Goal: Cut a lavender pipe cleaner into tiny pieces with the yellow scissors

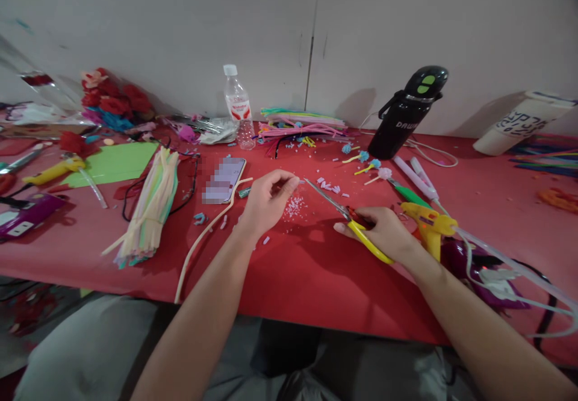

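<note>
My right hand (383, 229) grips a pair of scissors (332, 199) with yellow handles, the blades pointing up and left. Thumb and forefinger of my left hand (273, 196) are pinched together just left of the scissor tips. Between them shows the end of a tiny lilac piece (302, 181), which looks like a snippet of pipe cleaner. Below the fingertips lies a scatter of fine lilac clippings (295, 207). Several short lilac pieces (327, 185) lie beyond the blades.
A phone (228, 179) and a bundle of pastel pipe cleaners (151, 208) lie left. Behind stand a plastic bottle (239, 109) and a black flask (406, 115). Near my right hand are a yellow glue gun (428, 223) and small fluffy blue-and-pink stems (362, 157).
</note>
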{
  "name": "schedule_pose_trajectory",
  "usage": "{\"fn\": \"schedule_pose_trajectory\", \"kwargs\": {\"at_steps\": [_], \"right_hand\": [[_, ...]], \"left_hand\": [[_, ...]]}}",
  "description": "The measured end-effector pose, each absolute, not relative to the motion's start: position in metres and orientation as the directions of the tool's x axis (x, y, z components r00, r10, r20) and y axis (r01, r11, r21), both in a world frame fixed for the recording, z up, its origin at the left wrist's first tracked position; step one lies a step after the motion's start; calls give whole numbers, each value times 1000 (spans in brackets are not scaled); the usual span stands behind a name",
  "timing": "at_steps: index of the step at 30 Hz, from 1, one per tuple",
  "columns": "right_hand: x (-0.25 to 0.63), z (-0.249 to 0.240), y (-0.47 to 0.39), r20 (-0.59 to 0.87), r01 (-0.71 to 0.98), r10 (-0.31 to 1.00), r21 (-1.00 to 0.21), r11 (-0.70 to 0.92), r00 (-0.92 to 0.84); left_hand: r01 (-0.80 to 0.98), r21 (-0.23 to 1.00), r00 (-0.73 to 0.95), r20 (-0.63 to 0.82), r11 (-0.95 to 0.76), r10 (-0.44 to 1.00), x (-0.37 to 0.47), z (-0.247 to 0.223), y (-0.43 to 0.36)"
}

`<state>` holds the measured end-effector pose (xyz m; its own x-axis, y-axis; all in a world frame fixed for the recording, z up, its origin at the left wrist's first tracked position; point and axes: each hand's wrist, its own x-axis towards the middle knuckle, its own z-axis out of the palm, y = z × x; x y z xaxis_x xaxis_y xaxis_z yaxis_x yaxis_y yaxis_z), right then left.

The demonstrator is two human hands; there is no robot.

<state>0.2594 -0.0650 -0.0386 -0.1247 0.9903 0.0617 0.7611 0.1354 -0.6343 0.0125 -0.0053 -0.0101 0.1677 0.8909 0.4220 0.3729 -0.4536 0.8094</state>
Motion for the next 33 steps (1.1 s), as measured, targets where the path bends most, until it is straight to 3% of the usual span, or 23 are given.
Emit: {"fn": "schedule_pose_trajectory", "kwargs": {"at_steps": [33], "right_hand": [[259, -39, -65, 50, 766, 991, -630, 126, -122]], "left_hand": [[353, 818, 173, 419, -453, 891, 11, -11, -4]]}}
